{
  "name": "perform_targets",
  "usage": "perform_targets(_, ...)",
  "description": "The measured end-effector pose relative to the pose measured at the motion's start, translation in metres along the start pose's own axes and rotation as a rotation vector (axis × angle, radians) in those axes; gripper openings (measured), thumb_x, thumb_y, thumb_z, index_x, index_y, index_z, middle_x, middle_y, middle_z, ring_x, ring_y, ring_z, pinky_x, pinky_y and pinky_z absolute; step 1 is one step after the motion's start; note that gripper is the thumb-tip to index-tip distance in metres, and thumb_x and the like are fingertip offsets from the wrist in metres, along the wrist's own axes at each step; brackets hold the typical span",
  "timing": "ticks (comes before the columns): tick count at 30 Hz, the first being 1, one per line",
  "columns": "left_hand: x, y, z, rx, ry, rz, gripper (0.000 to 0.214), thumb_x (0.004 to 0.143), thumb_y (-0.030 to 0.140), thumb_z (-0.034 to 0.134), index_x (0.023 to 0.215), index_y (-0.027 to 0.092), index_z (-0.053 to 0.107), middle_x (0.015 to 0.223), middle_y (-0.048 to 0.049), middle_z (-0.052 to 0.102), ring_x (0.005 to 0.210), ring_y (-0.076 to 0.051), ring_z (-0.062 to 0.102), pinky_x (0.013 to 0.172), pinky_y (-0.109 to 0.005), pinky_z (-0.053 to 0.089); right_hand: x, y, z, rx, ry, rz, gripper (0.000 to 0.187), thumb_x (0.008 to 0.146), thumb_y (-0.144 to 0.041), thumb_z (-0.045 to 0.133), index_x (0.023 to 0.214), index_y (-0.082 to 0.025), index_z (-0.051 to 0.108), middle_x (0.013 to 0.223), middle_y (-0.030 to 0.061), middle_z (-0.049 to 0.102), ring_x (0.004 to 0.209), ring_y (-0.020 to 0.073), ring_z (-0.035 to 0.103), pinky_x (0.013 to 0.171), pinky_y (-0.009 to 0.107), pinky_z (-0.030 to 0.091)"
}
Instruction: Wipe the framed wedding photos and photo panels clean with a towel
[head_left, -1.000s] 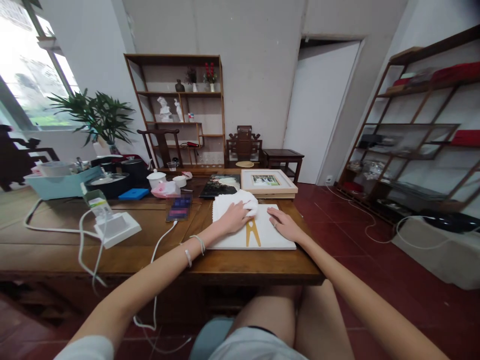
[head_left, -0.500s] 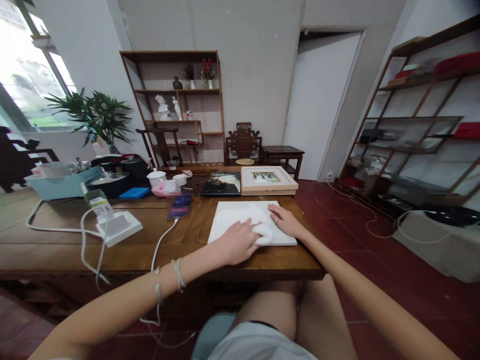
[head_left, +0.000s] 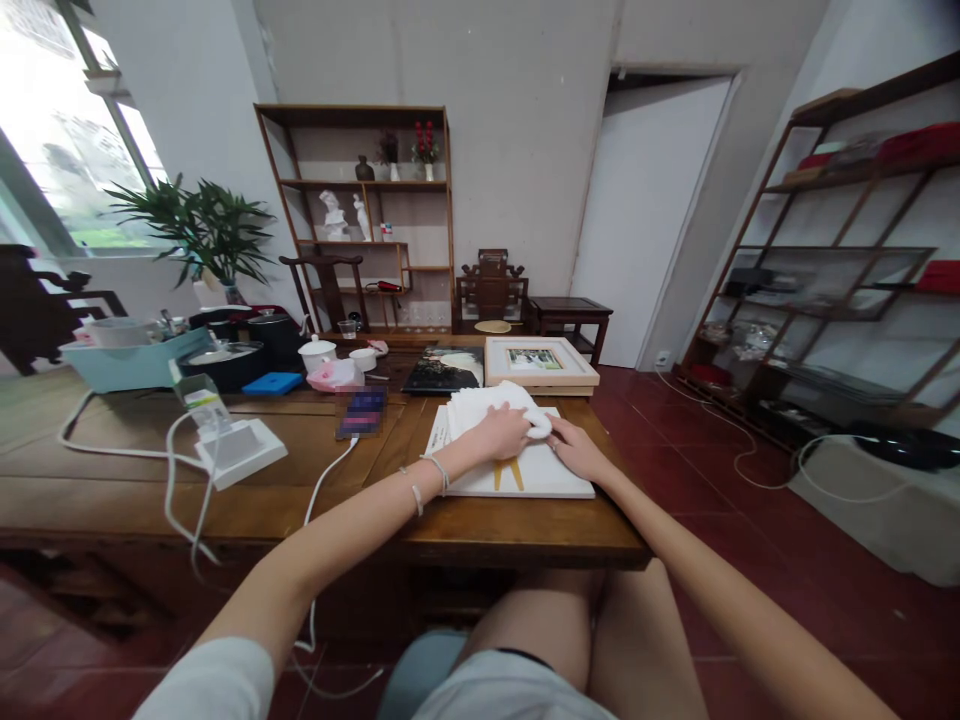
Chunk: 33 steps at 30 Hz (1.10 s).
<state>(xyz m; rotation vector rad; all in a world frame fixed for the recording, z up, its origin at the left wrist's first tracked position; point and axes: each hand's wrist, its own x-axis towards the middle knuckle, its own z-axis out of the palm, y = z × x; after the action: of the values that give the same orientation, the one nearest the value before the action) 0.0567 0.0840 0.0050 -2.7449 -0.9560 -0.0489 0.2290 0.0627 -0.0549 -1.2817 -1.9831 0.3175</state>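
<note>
White cloth (head_left: 466, 400): lies bunched on the white board (head_left: 559, 480), over its upper and middle part, at the near edge of the bench (head_left: 517, 525). Left hand (head_left: 504, 434) grips it, fingers bent into the fabric, a fold poking out past the fingers on the right; gathered like that, probably so it stays under the fingers as a pad. Board lies flat; two slanted yellow strokes (head_left: 510, 474) show below the hand, small dark print at the left margin, rest of the face covered. Right hand (head_left: 579, 450) holds nothing, laid flat with fingers spread on the board's right side, likely to keep it from sliding. Can't tell if its fingertips touch the cloth.

Just behind the board: dark picture panel (head_left: 442, 372) and pale framed picture (head_left: 541, 375) side by side, apparently set back to leave working room. Left of the board: phone (head_left: 361, 412), screen blurred, on a white cable (head_left: 318, 478), seemingly charging. Farther left: white box (head_left: 244, 455), blue box (head_left: 272, 383), pink packet (head_left: 334, 375), lidded pan (head_left: 223, 368), teal bin (head_left: 127, 362), pushed well aside from the hands.
</note>
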Motion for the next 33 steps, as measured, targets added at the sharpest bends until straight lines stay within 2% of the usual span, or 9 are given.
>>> perform_targets(3,-0.023,0.024,-0.005,0.016,0.002,0.042,0.026,0.085,0.022,0.043,0.103,0.018,0.062,0.124,-0.0144,0.049,0.111,-0.033,0.044,0.086,-0.052,0.040,0.000,-0.001,-0.001,0.035,-0.006,-0.009,0.042,0.077,-0.013,0.041,0.115,-0.022,0.059,0.127,0.0036,0.056,0.118,0.0217,0.049,0.102,0.039,0.034)
perform_targets(8,-0.078,0.066,-0.015,0.086,0.016,0.163,0.027,0.080,0.020,0.046,0.097,0.012,0.065,0.130,-0.0188,0.041,0.116,-0.042,0.038,0.086,-0.059,0.036,0.000,0.005,0.003,0.035,0.052,0.086,0.039,0.078,-0.015,0.042,0.111,-0.022,0.061,0.125,0.0038,0.057,0.121,0.0217,0.047,0.105,0.041,0.031)
perform_targets(11,-0.090,0.076,-0.021,0.091,0.015,0.192,0.027,0.079,0.019,0.046,0.097,0.012,0.065,0.133,-0.0185,0.038,0.117,-0.043,0.037,0.086,-0.059,0.036,0.000,0.008,0.006,0.045,0.065,0.103,0.037,0.079,-0.017,0.043,0.111,-0.021,0.062,0.125,0.0049,0.057,0.122,0.0216,0.046,0.106,0.042,0.030)
perform_targets(14,-0.077,0.065,-0.023,0.043,-0.019,0.143,0.027,0.082,0.018,0.043,0.097,0.013,0.064,0.128,-0.0162,0.045,0.115,-0.038,0.041,0.087,-0.054,0.039,0.000,0.008,0.006,0.055,0.061,0.096,0.037,0.079,-0.017,0.044,0.111,-0.020,0.062,0.126,0.0054,0.057,0.121,0.0220,0.047,0.105,0.042,0.031)
perform_targets(19,-0.026,0.029,-0.010,0.004,-0.023,-0.010,0.027,0.085,0.020,0.042,0.103,0.014,0.060,0.121,-0.0147,0.051,0.113,-0.033,0.044,0.088,-0.051,0.038,0.001,0.008,0.003,0.122,0.074,0.099,0.037,0.076,-0.019,0.046,0.110,-0.020,0.062,0.123,0.0051,0.058,0.118,0.0224,0.049,0.104,0.041,0.032)
perform_targets(22,0.002,0.018,0.001,0.006,0.009,-0.068,0.030,0.088,0.019,0.036,0.110,0.013,0.056,0.124,-0.0154,0.048,0.118,-0.033,0.038,0.092,-0.054,0.033,0.002,0.014,0.001,0.253,0.180,0.203,0.038,0.076,-0.022,0.047,0.112,-0.019,0.059,0.119,0.0066,0.061,0.112,0.0221,0.055,0.100,0.041,0.037)
perform_targets(25,0.020,0.021,0.006,-0.008,0.012,-0.061,0.030,0.089,0.021,0.036,0.112,0.015,0.055,0.130,-0.0128,0.044,0.122,-0.032,0.034,0.095,-0.053,0.031,0.004,0.021,-0.002,0.424,0.307,0.303,0.039,0.080,-0.028,0.042,0.116,-0.019,0.055,0.122,0.0068,0.059,0.110,0.0208,0.056,0.094,0.038,0.044)
perform_targets(29,0.012,0.043,-0.002,-0.020,-0.015,-0.019,0.027,0.086,0.016,0.040,0.103,0.012,0.061,0.126,-0.0157,0.047,0.119,-0.035,0.038,0.092,-0.054,0.034,0.006,0.023,-0.003,0.492,0.349,0.306,0.040,0.081,-0.036,0.044,0.115,-0.018,0.057,0.124,0.0081,0.058,0.114,0.0223,0.053,0.096,0.038,0.042)
perform_targets(33,-0.032,0.081,-0.018,-0.015,-0.034,0.049,0.027,0.080,0.015,0.047,0.101,0.011,0.063,0.128,-0.0195,0.044,0.117,-0.040,0.039,0.090,-0.057,0.034,0.007,0.021,-0.001,0.475,0.311,0.283,0.043,0.086,-0.042,0.034,0.109,-0.018,0.062,0.118,0.0079,0.062,0.110,0.0217,0.056,0.097,0.040,0.041)
